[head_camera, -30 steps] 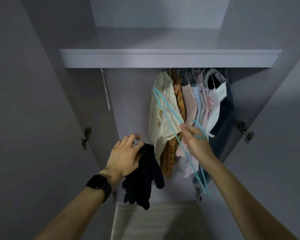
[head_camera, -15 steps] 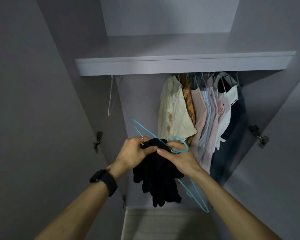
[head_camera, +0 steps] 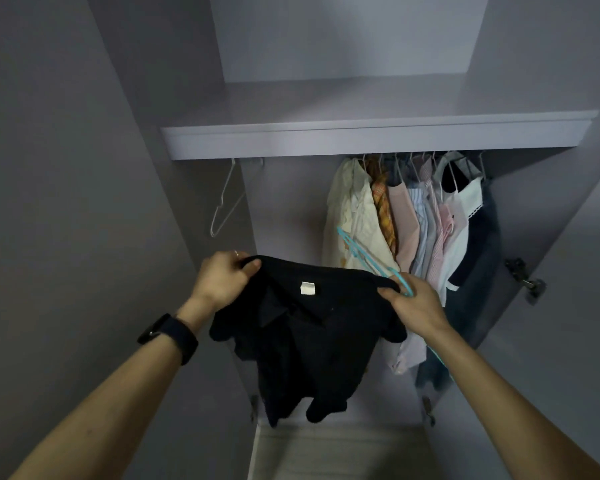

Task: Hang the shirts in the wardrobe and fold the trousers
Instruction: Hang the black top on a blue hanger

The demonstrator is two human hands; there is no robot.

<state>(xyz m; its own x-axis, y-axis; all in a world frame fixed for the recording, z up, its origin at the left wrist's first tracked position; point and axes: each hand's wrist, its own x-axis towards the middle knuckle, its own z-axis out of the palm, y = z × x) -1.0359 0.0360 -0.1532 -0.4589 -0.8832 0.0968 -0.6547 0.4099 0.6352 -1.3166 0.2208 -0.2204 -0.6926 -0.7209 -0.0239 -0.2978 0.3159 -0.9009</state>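
My left hand [head_camera: 222, 282] curls round one shoulder of the black shirt [head_camera: 309, 334]. My right hand [head_camera: 416, 306] pinches the other shoulder together with the blue hanger [head_camera: 364, 258]. The shirt hangs below the shelf's [head_camera: 361, 140] front edge. A moment ago it was bunched between my hands; now they have drawn apart and spread it.

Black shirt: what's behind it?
The teal hanger pokes out above the black shirt by the right hand; its middle is covered. The left hand grips the shirt's other edge. Lower ends of the hung shirts are partly hidden.
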